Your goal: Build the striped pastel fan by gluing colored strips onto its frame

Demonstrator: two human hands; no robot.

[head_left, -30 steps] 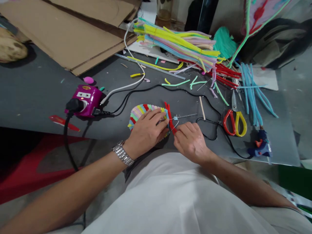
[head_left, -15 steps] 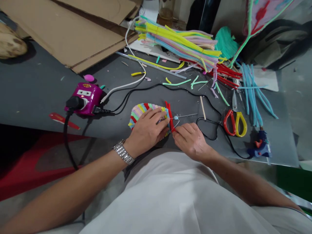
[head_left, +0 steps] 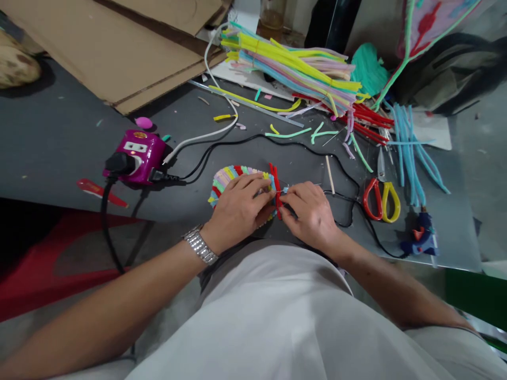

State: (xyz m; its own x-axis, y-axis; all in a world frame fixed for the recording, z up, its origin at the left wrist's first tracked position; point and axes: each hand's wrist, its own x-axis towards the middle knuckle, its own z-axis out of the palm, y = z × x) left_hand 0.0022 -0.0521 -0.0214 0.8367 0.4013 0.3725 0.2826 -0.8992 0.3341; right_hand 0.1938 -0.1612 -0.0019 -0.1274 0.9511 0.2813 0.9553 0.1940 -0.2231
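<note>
A flat oval piece made of many coloured pipe-cleaner strips (head_left: 225, 180) lies on the dark table (head_left: 59, 153) near its front edge. My left hand (head_left: 240, 208), with a metal watch on the wrist, lies on this piece with its fingers curled down on it. A red pipe cleaner (head_left: 275, 186) stands along the piece's right edge. My right hand (head_left: 311, 214) is closed in a pinch on the red pipe cleaner, fingertips meeting those of the left hand. A thin wire runs right from there, partly hidden by the right hand.
A magenta power block (head_left: 137, 155) with black and white cables sits left. Red-and-yellow scissors (head_left: 376, 199) and a blue glue gun (head_left: 422, 240) lie right. Bundles of pipe cleaners (head_left: 293, 66) and loose blue ones (head_left: 412, 150) fill the back. Cardboard sheets (head_left: 119, 47) lie back left.
My right hand has moved left and forward, closing in against the left hand's fingertips at the red pipe cleaner. The left hand has stayed on the coloured piece.
</note>
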